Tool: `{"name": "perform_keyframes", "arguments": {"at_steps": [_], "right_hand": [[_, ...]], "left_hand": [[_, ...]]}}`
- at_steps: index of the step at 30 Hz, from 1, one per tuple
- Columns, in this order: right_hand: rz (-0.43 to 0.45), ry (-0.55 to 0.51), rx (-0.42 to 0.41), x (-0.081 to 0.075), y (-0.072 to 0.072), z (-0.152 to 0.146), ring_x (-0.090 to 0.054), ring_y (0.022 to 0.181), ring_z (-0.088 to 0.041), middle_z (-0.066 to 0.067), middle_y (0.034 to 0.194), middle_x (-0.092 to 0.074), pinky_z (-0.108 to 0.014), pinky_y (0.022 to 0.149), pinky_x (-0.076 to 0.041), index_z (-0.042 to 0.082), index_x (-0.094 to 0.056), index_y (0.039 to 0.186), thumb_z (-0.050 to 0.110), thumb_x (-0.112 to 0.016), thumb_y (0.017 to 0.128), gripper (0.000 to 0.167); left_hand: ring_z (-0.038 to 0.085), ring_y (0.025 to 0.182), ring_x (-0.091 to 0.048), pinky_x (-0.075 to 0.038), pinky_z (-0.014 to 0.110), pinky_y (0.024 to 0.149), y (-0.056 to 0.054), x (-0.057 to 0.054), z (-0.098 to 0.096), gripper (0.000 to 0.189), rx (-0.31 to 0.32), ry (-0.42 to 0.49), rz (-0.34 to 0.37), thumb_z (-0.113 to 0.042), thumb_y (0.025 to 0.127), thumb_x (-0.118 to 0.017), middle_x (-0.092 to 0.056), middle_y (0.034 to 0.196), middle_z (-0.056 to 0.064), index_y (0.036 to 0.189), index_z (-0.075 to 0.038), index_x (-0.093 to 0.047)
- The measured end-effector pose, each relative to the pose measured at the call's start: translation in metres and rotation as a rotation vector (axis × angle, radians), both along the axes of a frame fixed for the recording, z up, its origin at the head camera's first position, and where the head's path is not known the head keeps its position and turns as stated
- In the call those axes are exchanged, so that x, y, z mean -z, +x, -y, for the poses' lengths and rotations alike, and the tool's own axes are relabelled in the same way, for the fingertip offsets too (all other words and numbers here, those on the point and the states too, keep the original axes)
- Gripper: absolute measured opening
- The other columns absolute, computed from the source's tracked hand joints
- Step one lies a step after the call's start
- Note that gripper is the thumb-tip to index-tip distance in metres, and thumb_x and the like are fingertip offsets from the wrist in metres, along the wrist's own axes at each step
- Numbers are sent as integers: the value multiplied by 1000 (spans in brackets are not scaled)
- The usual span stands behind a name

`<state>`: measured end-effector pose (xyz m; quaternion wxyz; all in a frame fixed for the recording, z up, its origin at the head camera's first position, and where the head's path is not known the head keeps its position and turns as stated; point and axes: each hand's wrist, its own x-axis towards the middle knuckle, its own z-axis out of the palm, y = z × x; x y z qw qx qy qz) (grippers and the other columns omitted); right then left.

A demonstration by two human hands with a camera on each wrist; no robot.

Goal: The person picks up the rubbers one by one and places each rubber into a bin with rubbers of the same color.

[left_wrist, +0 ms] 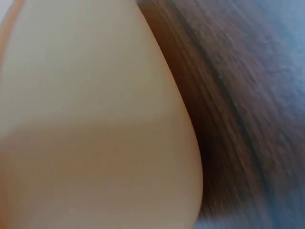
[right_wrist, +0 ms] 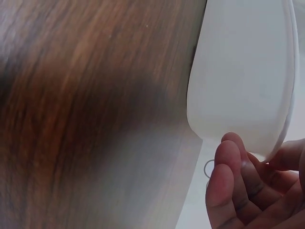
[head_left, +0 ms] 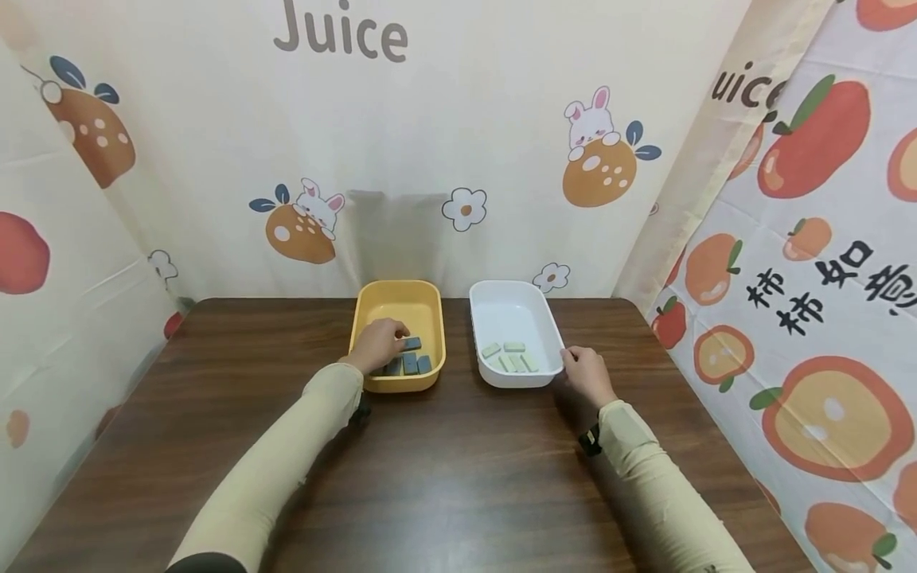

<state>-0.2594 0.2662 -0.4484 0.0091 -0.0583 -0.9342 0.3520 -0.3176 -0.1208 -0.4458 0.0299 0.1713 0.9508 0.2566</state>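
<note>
My left hand [head_left: 381, 345] reaches over the left wall of a yellow plastic tub [head_left: 398, 291]. Its thumb and fingertips pinch the end of a small dark blue block [head_left: 411, 344]. More blue blocks [head_left: 410, 364] lie on the tub's floor below, partly hidden by the hand. To the right stands a white plastic tub [head_left: 509, 306] with several pale green blocks [head_left: 514, 347] in its near end. My right hand [head_left: 586, 374] grips this tub's near right corner. In the right wrist view, the thumb is at the rim and curled fingers [right_wrist: 221, 183] lie against the outer wall.
Both tubs stand near the back edge of a dark wooden table [head_left: 444, 477], a narrow gap between them. A printed curtain [head_left: 430, 119] hangs right behind, and more printed cloth [head_left: 809, 263] hangs along the sides. The left wrist view is mostly filled by a blurred tub wall [left_wrist: 95, 95].
</note>
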Motion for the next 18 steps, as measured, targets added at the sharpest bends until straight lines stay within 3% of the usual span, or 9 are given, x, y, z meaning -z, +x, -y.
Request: {"name": "perform_keyframes", "arguments": {"at_steps": [5,18], "right_hand": [[-1,1,-6,0,1,1,-60,61,-17,-18,79,-67,-30,59,-49,-7,-65,112,21,-40,103,39],[-9,-20,-3,1,2,-1,-58,57,-14,-12,72,-65,-27,58,-46,-6,-65,113,24,-41,104,39]], "left_hand": [[31,106,-63,-50,45,93,8,-5,7,24,-19,5,-31,-12,93,-59,-69,111,15,112,-2,-71],[28,97,-67,-52,46,89,29,-13,12,27,-173,53,-65,-16,91,-59,-73,106,12,111,-4,-73]]}}
